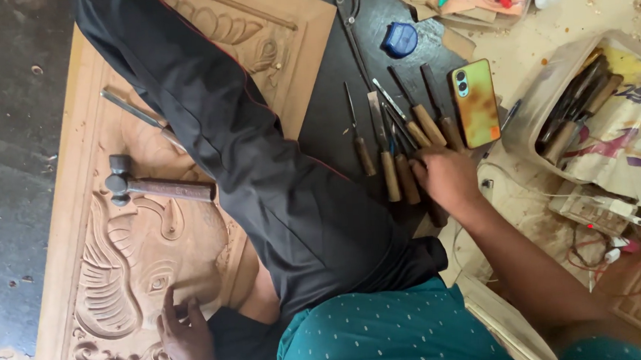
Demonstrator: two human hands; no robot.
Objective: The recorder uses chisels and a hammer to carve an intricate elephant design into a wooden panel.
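Observation:
My right hand (447,177) rests on a row of wooden-handled chisels (388,160) laid on a dark mat, its fingers curled over the handles; whether it grips one I cannot tell. My left hand (182,331) lies flat with fingers spread on a large carved wooden panel (108,262), holding nothing. My leg in dark trousers (258,154) stretches across the panel. A hammer (157,186) with a wooden handle lies on the carving, and a single chisel (135,114) lies above it.
A phone with an orange-green back (474,102) lies beside the chisels. A bag holding more tools (579,109) sits at the right. A blue round object (399,39) and papers lie at the top. Cables and wood shavings lie at the right.

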